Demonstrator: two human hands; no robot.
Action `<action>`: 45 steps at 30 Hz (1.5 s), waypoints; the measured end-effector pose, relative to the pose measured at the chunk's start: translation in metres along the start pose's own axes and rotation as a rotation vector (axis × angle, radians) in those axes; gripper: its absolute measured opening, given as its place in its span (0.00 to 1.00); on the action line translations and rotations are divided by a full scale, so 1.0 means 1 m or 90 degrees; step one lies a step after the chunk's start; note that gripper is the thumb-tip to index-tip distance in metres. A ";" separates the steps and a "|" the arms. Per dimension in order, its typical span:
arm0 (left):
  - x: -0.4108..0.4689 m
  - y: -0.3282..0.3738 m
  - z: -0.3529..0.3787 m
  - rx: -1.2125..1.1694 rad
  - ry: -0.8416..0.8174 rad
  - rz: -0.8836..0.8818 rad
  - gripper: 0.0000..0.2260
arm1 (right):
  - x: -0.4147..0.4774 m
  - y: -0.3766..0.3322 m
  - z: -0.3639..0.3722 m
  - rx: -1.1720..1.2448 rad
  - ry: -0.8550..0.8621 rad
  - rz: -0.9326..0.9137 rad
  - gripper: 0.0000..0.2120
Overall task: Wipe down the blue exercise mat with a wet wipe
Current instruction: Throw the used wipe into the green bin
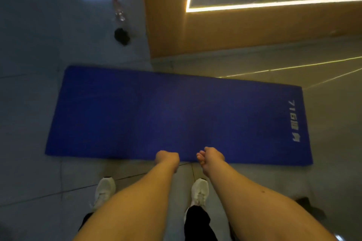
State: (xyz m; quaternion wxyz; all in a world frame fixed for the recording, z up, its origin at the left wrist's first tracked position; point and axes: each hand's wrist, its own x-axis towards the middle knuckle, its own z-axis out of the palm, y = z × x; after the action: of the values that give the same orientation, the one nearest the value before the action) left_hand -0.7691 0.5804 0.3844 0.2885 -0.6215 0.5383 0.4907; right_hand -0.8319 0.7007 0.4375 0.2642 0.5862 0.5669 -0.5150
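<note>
The blue exercise mat [176, 111] lies flat on the tiled floor, stretched left to right, with white print near its right end. Both my bare arms reach down over the mat's near edge. My left hand [167, 157] shows only its back, and its fingers are tucked out of sight. My right hand [210, 159] hangs with loosely curled fingers and nothing visible in it. I cannot tell whether either hand touches the mat. No wet wipe is in view.
My two white shoes [199, 191] stand on the grey tiles just in front of the mat. A black object [121, 36] and a clear bottle [119, 9] lie on the floor beyond the mat's far left. A wooden wall base [215, 31] with a lit mirror rises behind.
</note>
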 end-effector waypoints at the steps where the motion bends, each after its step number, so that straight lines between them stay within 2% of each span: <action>1: 0.018 -0.003 0.016 0.003 0.018 -0.004 0.09 | 0.036 0.007 0.007 -0.009 -0.002 0.008 0.13; 3: 0.072 -0.012 0.058 0.132 0.012 0.049 0.04 | 0.108 0.030 0.023 -0.021 -0.001 0.027 0.13; 7: 0.183 -0.036 0.114 0.504 0.009 0.270 0.08 | 0.233 0.075 0.059 0.019 -0.006 0.062 0.19; 11: 0.280 -0.056 0.152 0.695 0.033 0.438 0.14 | 0.379 0.117 0.088 0.006 -0.062 0.046 0.21; 13: 0.316 -0.075 0.161 0.779 0.059 0.480 0.19 | 0.435 0.141 0.092 0.029 -0.048 0.066 0.17; 16: 0.357 -0.103 0.165 0.860 0.063 0.498 0.26 | 0.430 0.148 0.097 0.112 0.007 0.105 0.09; 20: 0.381 -0.124 0.164 0.905 0.087 0.569 0.36 | 0.439 0.154 0.108 0.146 0.016 0.085 0.11; 24: 0.384 -0.129 0.150 0.965 0.085 0.595 0.42 | 0.441 0.152 0.109 0.249 -0.039 0.098 0.14; 26: 0.375 -0.128 0.139 1.000 0.091 0.615 0.44 | 0.434 0.154 0.097 0.281 -0.060 0.067 0.13; 29: 0.353 -0.121 0.112 1.031 0.131 0.632 0.44 | 0.411 0.148 0.076 0.282 -0.096 0.022 0.17; 35: 0.298 -0.074 0.036 1.019 0.239 0.527 0.34 | 0.344 0.099 0.059 0.104 0.041 -0.102 0.19; 40: 0.240 -0.030 0.017 1.062 0.167 0.533 0.38 | 0.274 0.039 0.054 0.066 0.010 -0.201 0.25; 45: 0.191 -0.021 0.027 0.987 0.191 0.542 0.40 | 0.218 -0.011 0.035 0.080 -0.024 -0.364 0.17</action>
State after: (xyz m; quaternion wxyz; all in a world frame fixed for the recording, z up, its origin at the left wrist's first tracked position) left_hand -0.7683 0.5360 0.1956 0.3470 -0.0574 0.9356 -0.0317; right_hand -0.8901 0.7575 0.2318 0.0818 0.4081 0.6711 -0.6135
